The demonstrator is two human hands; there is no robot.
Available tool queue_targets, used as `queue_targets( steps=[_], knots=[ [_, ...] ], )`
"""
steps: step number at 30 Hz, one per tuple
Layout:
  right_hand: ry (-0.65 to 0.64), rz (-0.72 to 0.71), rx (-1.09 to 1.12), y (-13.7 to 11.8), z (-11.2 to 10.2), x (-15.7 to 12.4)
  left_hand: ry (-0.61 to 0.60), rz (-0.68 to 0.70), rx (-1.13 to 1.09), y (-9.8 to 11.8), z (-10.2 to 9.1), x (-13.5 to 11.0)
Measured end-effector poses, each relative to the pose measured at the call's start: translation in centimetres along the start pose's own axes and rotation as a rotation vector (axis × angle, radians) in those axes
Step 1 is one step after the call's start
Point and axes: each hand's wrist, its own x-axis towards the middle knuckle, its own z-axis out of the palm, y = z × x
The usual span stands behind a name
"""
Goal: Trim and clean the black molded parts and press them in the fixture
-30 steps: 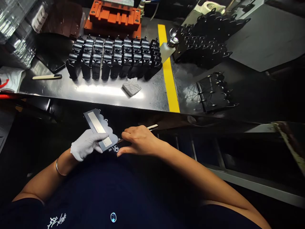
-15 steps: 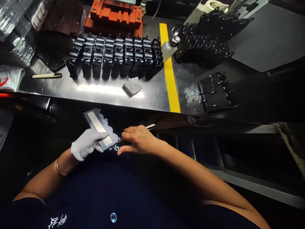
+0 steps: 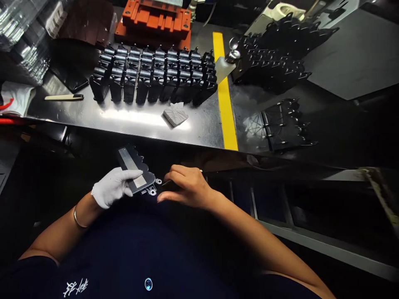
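Note:
In my white-gloved left hand (image 3: pixel 112 187) is a dark grey moulded part (image 3: pixel 146 169) with a pale strip along its face, one scalloped edge and ring-shaped lugs at its near end. The thumb presses on the strip; the other fingers are behind the part. My bare right hand (image 3: pixel 188 187) is just right of the lugs, fingers curled around a slim knife-like tool (image 3: pixel 166 182). Only its thin tip and a bit of its pale handle end show; the grip hides the rest. The tip is close to the lugs, apparently not touching them.
Beyond the metal bench's (image 3: pixel 131 120) edge stands a row of black moulded parts (image 3: pixel 156 74). Crumpled white paper (image 3: pixel 175 115), a pen (image 3: pixel 64 97), a clear bottle (image 3: pixel 225 68) and an orange fixture (image 3: pixel 156 20) are there too. More black parts (image 3: pixel 286 124) lie right of the yellow stripe (image 3: pixel 227 112).
My right hand has drawn slightly right, bringing the tool's tip away from the part's end. The part has tilted in my left hand, and its strip looks darker.

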Motion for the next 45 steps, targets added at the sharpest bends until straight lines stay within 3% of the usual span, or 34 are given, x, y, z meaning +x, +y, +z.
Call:
queue_targets(
  steps=[2,5,7,9,12,14,18,22,27,37,42,45],
  knots=[
    [0.077,-0.103,-0.011,-0.2,-0.2,0.0,-0.017,-0.079,-0.067,0.1,-0.1,0.3],
    [0.026,-0.265,0.066,-0.4,-0.2,0.1,-0.069,-0.198,-0.148,0.4,-0.2,0.5],
    [0.03,-0.216,0.128,-0.3,-0.1,0.3,-0.121,-0.197,-0.079,0.6,-0.3,0.3],
    [0.113,-0.073,0.176,-0.2,0.2,0.4,-0.095,-0.03,0.105,0.7,-0.2,-0.3],
    [0.281,0.121,0.225,-0.4,1.1,0.8,0.149,0.468,0.479,0.2,0.2,-1.2],
    [0.341,0.194,0.282,-0.8,1.9,1.1,0.291,0.656,0.657,-0.1,0.4,-1.3],
    [0.243,0.323,0.482,-1.2,2.4,1.2,0.353,0.549,0.633,-0.1,0.1,-0.6],
    [0.177,0.512,0.488,-1.2,1.8,0.9,0.33,0.542,0.577,0.3,-0.4,-0.2],
    [0.108,0.404,0.6,-1.7,2.0,0.5,0.152,0.422,0.649,0.2,-0.1,-0.4],
    [0.028,0.291,0.552,-2.2,1.0,0.2,0.099,0.424,0.842,0.6,0.5,-0.4],
    [-0.081,0.3,0.49,-1.8,1.1,0.3,0.025,0.425,0.955,0.5,0.4,-0.6],
    [-0.072,0.388,0.447,-1.5,1.5,0.5,-0.018,0.442,0.98,0.5,0.5,-0.8]
  ],
)
